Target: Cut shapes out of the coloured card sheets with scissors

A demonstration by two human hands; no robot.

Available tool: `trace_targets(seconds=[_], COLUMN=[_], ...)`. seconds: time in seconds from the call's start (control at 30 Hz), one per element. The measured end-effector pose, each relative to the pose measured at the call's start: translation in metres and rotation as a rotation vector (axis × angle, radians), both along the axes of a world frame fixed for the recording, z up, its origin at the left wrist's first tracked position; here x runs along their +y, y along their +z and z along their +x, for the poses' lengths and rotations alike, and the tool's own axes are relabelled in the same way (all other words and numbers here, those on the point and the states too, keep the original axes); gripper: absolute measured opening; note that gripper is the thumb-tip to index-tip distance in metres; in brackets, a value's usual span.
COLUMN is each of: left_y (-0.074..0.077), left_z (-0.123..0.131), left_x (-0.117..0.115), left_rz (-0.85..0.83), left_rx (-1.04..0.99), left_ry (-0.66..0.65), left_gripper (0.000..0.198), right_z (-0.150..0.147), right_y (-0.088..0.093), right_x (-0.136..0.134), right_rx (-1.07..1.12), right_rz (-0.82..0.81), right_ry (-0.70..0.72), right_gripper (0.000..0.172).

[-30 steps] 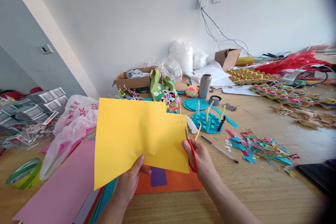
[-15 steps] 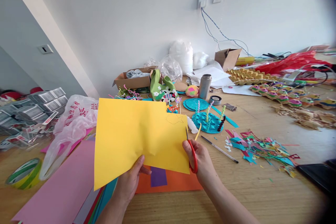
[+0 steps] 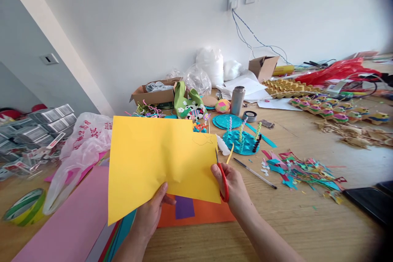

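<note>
One pencil-thin outline, kind of fish-shaped (image 3: 202,139), is drawn near the upper right of your yellow sheet (image 3: 141,159), so I'd call the drawing part done. Cutting around it? Doesn't look started: the shape is whole and joined to the paper on every side I can see. You've got a step in the top edge just left of it where a piece is missing, so some trimming seems to be behind you.

Your left hand (image 3: 153,208) is pinching the sheet's lower edge, thumb in front, and it's held up above the orange paper (image 3: 211,213) and its purple piece (image 3: 184,208). Your right hand (image 3: 231,182) is wrapped round the red-handled scissors (image 3: 225,190), with the blade end right at the sheet's right edge. Can't tell if the blades are parted. There's a thin yellow strip (image 3: 230,153) just beside them, and I can't tell whether it's loose or attached. By my guess, basically all the outline cutting is left for you.
</note>
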State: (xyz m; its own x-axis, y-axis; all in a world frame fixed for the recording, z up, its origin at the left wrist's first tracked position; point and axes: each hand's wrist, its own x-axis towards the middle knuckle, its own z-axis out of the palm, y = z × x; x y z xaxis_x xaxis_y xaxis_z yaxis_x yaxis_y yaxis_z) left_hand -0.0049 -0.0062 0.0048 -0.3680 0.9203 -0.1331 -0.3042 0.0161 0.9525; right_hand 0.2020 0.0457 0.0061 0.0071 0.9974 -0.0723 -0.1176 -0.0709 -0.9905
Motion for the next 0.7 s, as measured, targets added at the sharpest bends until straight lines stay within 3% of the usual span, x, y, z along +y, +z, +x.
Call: trace_targets(seconds=[0.7], left_y=[-0.0026], left_z=[-0.0019], left_x=[-0.0005], left_rz=[0.007], left_rx=[-0.01], left_ry=[-0.017], left_gripper=[0.041], right_z=[0.0046], right_y=[0.0064], right_x=[0.0008], right_rx=[-0.025], right_rz=[0.013], right_ry=[-0.021], right_gripper=[0.056])
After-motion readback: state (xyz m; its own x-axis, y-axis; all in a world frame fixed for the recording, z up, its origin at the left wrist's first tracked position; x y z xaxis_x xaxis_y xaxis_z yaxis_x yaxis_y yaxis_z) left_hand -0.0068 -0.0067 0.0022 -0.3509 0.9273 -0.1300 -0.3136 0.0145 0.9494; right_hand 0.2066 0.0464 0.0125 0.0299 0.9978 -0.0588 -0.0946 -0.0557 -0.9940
